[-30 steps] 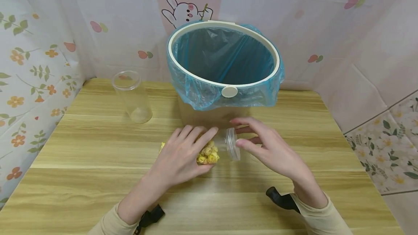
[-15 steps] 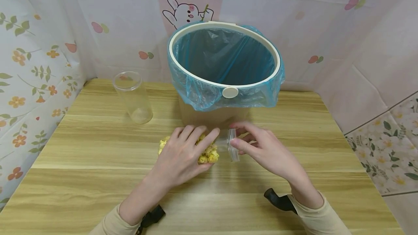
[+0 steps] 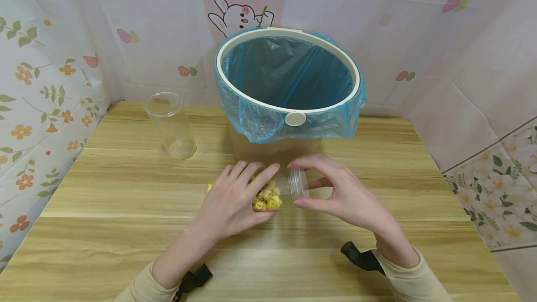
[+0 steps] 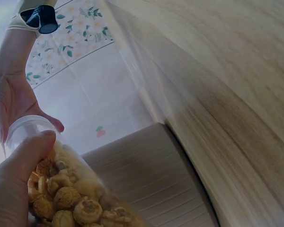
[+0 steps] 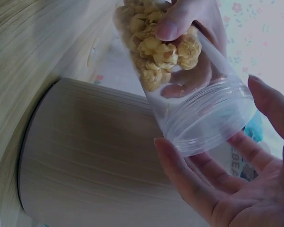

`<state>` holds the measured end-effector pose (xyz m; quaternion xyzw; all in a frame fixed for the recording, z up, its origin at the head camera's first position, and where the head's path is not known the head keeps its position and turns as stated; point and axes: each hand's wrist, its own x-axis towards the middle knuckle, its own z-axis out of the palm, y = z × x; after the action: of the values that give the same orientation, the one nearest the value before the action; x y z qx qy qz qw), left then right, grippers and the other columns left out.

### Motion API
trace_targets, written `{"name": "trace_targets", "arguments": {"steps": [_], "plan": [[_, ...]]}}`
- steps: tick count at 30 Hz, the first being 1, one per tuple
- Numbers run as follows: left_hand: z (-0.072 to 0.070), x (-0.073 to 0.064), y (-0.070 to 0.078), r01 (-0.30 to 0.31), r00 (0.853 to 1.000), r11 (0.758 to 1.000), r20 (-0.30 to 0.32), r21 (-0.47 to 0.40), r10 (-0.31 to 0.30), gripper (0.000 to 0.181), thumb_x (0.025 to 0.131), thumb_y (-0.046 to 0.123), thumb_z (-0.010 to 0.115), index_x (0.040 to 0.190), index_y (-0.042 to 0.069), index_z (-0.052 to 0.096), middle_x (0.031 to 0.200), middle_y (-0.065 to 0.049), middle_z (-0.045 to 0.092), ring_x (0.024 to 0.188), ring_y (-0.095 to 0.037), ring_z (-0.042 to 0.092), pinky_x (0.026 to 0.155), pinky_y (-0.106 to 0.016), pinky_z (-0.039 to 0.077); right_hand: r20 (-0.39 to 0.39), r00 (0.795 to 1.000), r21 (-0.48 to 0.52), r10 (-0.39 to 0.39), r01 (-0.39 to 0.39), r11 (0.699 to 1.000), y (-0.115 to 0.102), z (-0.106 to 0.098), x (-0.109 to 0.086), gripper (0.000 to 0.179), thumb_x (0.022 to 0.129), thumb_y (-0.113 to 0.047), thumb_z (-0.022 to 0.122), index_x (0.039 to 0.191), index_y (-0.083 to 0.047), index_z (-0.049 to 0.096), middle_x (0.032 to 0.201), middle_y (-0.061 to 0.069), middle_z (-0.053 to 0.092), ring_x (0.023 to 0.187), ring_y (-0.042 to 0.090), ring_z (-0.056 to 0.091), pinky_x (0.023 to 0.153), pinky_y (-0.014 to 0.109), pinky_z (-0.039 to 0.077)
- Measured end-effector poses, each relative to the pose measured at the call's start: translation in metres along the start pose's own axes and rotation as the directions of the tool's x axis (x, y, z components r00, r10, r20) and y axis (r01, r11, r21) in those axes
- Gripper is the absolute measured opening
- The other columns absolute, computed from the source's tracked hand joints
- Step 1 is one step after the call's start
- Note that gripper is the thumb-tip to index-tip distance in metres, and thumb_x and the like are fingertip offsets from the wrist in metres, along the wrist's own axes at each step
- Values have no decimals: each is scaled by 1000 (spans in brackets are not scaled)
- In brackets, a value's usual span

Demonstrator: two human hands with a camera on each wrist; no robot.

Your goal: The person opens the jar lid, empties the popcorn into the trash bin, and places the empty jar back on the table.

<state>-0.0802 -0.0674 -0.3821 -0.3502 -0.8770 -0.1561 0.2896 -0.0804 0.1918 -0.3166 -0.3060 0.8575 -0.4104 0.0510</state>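
Note:
A clear plastic jar [image 5: 146, 52] of popcorn is held on its side and tilted, low in front of the bin. My left hand [image 3: 232, 199] grips its body from above, thumb on the near side, covering much of the popcorn [image 4: 68, 198]. The jar's clear ridged screw lid [image 3: 298, 183] faces right. Around it curl the fingers of my right hand [image 3: 340, 190], index fingertip on the far edge and thumb on the near edge. In the right wrist view the fingertips lie right at the lid's rim.
Behind the jar stands a beige bin [image 3: 272, 150] lined with a blue plastic bag [image 3: 260, 125]. An empty clear plastic jar [image 3: 169, 129] without a lid stands at the back left of the wooden table [image 3: 126, 190]. Patterned cloth [image 3: 155, 17] hangs behind.
My right thumb moved in onto the lid's face, then down to its near edge, while the index finger reached further over the far edge. The left hand kept its hold on the jar.

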Motion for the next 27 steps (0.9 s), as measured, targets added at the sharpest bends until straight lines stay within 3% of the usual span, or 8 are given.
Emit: {"name": "trace_targets", "arguments": {"steps": [6, 12, 19, 27], "plan": [[1, 2, 0, 23, 1000, 999, 22, -40, -22, 88, 72, 58, 84, 145, 20, 54, 121, -2, 68, 107, -23, 63, 88, -38, 55, -32, 994, -58, -105, 103, 993, 2, -1, 0, 58, 80, -13, 88, 133, -19, 64, 141, 1, 59, 125, 13, 59, 93, 34, 61], [2, 2, 0, 28, 1000, 997, -4, -74, -28, 93, 69, 60, 85, 145, 18, 54, 119, -2, 68, 105, -23, 64, 86, -38, 56, -35, 986, -139, -166, 159, 977, -1, -3, -1, 60, 76, -11, 91, 129, -28, 67, 144, 0, 59, 132, 13, 56, 104, 29, 51], [2, 2, -1, 30, 999, 993, -18, -114, -32, 93, 69, 59, 85, 146, 17, 53, 117, -2, 68, 103, -21, 64, 83, -36, 57, -19, 972, -132, -233, 229, 965, -1, -4, 0, 60, 75, -8, 90, 128, -26, 68, 146, 5, 57, 134, 15, 54, 108, 23, 46], [0, 0, -1, 52, 999, 990, 13, -130, -50, 92, 70, 58, 84, 146, 18, 53, 119, -2, 69, 105, -21, 64, 84, -36, 57, -36, 960, -131, -277, 270, 954, 6, -4, -4, 62, 76, -6, 88, 132, -21, 66, 147, 6, 56, 135, 16, 54, 108, 20, 45]]}}
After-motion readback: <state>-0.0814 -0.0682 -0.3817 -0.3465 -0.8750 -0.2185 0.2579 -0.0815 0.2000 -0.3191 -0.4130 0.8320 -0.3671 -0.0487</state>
